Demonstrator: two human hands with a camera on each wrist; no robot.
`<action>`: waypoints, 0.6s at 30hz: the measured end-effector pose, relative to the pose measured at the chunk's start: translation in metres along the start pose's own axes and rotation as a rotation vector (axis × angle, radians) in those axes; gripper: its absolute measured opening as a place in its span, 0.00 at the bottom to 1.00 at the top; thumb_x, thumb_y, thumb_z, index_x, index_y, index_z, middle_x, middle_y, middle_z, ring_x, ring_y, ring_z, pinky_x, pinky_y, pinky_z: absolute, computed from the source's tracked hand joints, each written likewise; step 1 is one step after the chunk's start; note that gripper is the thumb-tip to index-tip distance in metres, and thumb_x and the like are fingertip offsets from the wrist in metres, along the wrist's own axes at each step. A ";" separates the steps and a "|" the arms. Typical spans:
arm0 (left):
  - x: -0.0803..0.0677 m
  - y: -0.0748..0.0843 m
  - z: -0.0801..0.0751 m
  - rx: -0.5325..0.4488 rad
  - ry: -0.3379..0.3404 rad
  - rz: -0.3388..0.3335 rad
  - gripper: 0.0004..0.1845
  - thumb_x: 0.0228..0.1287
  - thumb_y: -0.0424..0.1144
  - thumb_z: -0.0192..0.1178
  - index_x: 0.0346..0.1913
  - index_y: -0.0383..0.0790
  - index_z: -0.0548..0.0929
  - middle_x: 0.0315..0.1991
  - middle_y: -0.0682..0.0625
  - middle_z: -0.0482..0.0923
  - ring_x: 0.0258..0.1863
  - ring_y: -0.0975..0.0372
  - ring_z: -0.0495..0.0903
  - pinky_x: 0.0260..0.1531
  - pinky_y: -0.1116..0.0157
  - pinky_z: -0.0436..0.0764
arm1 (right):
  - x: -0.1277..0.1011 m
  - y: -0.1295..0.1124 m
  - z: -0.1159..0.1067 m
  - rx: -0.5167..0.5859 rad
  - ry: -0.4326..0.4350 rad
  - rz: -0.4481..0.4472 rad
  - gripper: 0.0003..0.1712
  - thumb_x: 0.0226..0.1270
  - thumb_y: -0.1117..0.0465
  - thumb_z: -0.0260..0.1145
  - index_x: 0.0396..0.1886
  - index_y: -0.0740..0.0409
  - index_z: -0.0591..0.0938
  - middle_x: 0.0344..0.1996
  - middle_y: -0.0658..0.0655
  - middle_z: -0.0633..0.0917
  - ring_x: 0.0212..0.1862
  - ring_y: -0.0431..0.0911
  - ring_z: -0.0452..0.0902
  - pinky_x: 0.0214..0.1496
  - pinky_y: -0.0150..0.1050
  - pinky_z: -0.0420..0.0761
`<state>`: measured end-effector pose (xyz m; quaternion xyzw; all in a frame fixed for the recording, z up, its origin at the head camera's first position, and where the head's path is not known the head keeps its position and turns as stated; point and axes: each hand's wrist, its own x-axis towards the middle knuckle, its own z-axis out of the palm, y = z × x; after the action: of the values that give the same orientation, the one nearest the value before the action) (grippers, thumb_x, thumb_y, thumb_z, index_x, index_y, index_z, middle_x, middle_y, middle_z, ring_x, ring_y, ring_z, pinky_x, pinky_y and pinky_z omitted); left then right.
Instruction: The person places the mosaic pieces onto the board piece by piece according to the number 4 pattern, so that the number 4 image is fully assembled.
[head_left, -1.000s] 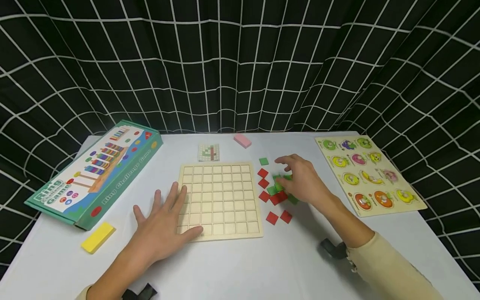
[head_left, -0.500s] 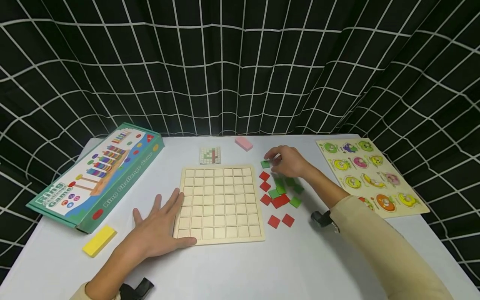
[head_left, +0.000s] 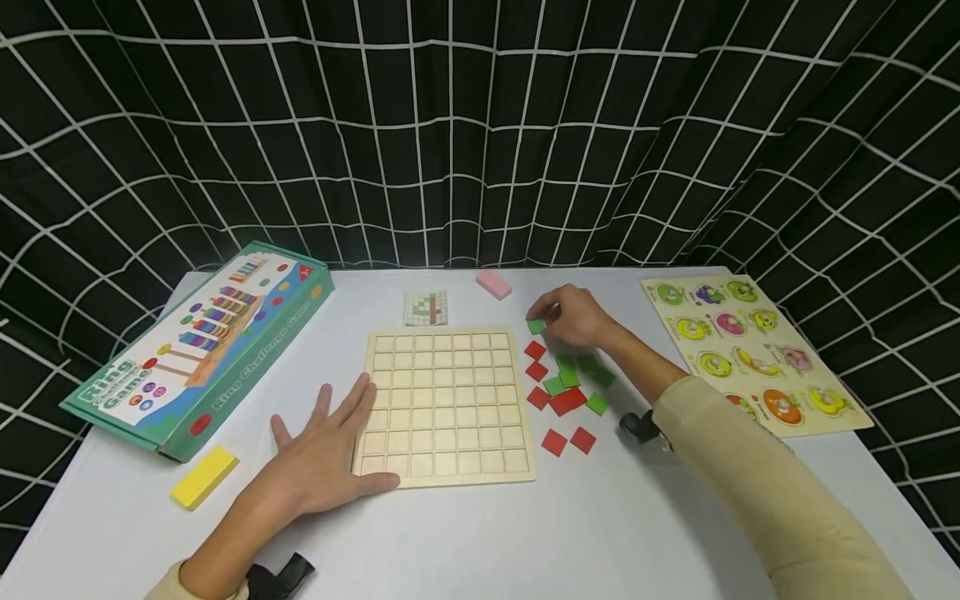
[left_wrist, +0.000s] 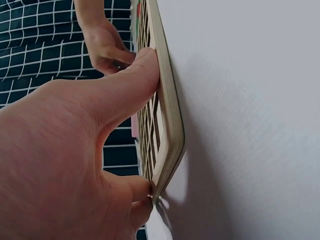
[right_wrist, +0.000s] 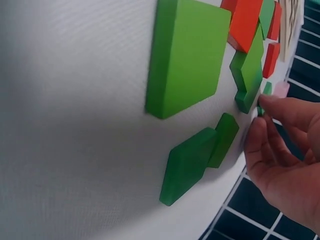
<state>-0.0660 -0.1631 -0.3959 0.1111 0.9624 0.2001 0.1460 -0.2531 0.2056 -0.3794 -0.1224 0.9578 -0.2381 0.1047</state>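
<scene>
A small green tile point(head_left: 536, 327) sits at the far end of the loose tiles, just beside the upper right corner of the wooden grid board point(head_left: 446, 402), and the right hand point(head_left: 573, 317) pinches it between thumb and fingertips; in the right wrist view only a sliver of that tile shows at the fingertips point(right_wrist: 264, 107). The grid board lies flat on the white table point(head_left: 480, 533), all of its square cells unfilled. The left hand point(head_left: 318, 461) rests on the table with fingers spread and straight, holding nothing; its thumb point(left_wrist: 131, 82) presses against the near left edge of the board, as the left wrist view shows close up. Between the board and the right forearm lies a scatter of red tiles point(head_left: 568, 440) and green tiles point(head_left: 597, 403), some overlapping, others apart. A small pattern card point(head_left: 426, 307) lies just beyond the board's far edge, and a pink block point(head_left: 493, 283) lies a little further back. To the left stands a green game box point(head_left: 202, 345) printed with coloured rings, with a yellow block point(head_left: 204, 477) near its front corner. On the right edge of the table lies a wooden peg puzzle point(head_left: 753, 351) with fruit and vegetable pictures. A black curtain with a white grid point(head_left: 480, 125) hangs behind the table.
</scene>
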 end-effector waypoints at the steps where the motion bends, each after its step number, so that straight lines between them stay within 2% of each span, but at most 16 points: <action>1: 0.000 0.000 0.000 0.000 0.000 -0.001 0.68 0.50 0.75 0.69 0.85 0.44 0.49 0.87 0.49 0.40 0.82 0.30 0.39 0.54 0.12 0.33 | 0.000 0.000 0.000 -0.001 0.002 -0.003 0.17 0.63 0.69 0.73 0.52 0.57 0.90 0.49 0.60 0.89 0.48 0.54 0.81 0.53 0.48 0.83; 8: -0.001 0.002 0.000 0.002 0.004 -0.012 0.68 0.50 0.75 0.69 0.85 0.43 0.48 0.87 0.48 0.40 0.82 0.31 0.38 0.54 0.12 0.34 | 0.002 0.000 -0.002 0.011 0.005 -0.010 0.17 0.61 0.69 0.74 0.50 0.58 0.92 0.48 0.59 0.91 0.48 0.53 0.83 0.54 0.48 0.83; 18: 0.001 0.002 0.002 0.003 0.003 -0.014 0.68 0.51 0.75 0.69 0.85 0.43 0.49 0.87 0.49 0.40 0.82 0.31 0.38 0.54 0.12 0.35 | 0.004 0.001 -0.003 0.101 -0.002 0.026 0.16 0.59 0.69 0.74 0.49 0.59 0.92 0.46 0.60 0.90 0.47 0.52 0.81 0.46 0.40 0.81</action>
<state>-0.0658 -0.1607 -0.3970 0.1043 0.9637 0.1981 0.1457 -0.2582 0.2066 -0.3777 -0.1050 0.9460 -0.2845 0.1148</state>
